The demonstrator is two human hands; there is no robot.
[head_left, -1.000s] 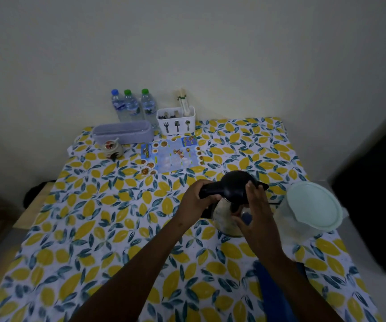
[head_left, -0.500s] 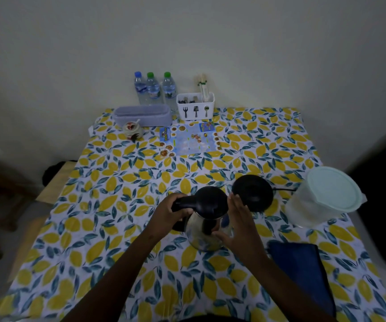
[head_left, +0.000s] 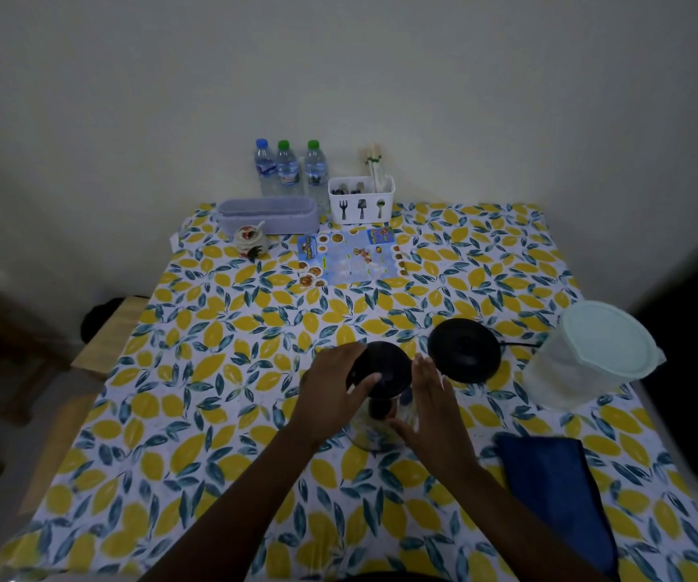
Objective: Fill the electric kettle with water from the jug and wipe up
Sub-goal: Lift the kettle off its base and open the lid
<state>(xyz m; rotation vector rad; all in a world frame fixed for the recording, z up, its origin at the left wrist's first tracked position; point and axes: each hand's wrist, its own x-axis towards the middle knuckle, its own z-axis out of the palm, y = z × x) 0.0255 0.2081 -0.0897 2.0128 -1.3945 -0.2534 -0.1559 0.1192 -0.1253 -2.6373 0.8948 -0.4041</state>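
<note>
Table covered with lemon-print cloth (head_left: 221, 371), dim light. Far edge, against the wall: three water bottles (head_left: 288, 168) in a row, one blue cap and two green; white cutlery caddy (head_left: 362, 201) with chopsticks standing in it, just right of the bottles; lavender oblong lidded box (head_left: 269, 214) in front of the bottles; small ceramic pot (head_left: 249, 241) touching or just beside the box's front; printed menu sheet (head_left: 349, 258) lying flat, nearer than the caddy. Mid-table right: round black kettle base (head_left: 464, 350), bare, with cord (head_left: 521, 344) running right toward the jug. Jug (head_left: 590, 359), translucent with pale green lid on, stands at the right edge, near the base but apart from it. Folded blue cloth (head_left: 557, 489) lies on the near right, well clear of the kettle. Electric kettle (head_left: 380, 396) stands on the cloth just left of the base, not on it; black lid closed, steel body mostly hidden by both hands. Left hand (head_left: 334, 392) curls over the handle side, thumb laid across the lid top, fingers wrapped in a grasp. Right hand (head_left: 433, 407) is flat and spread, palm toward the kettle's right wall, fingers extended upward; whether the palm touches the body cannot be told.
</note>
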